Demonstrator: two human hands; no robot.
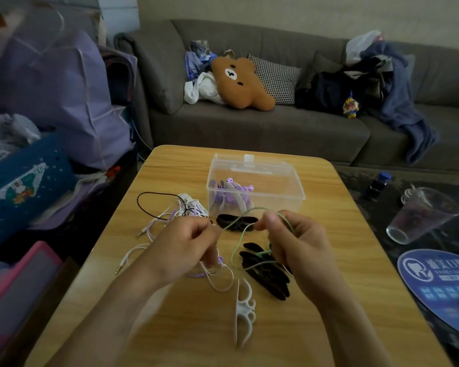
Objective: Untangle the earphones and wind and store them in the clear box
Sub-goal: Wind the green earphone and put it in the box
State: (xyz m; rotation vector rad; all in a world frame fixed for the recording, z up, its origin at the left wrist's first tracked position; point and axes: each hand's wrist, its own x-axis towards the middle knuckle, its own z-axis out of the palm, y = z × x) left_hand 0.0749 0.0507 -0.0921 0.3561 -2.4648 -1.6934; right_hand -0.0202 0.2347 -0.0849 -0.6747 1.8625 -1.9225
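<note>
Both forearms reach toward 12 o'clock; left hand point(188, 242) and right hand point(293, 241) are raised side by side, fingers pinched closed, thumbs uppermost.

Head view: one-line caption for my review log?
Both hands stretch a green earphone cable before the clear box.

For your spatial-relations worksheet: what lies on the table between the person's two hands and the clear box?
In the head view, a black cord winder lies there, with a green earphone cable above it.

Both forearms point(133, 313) blur (motion); the fan point(440, 282) is cut off.
</note>
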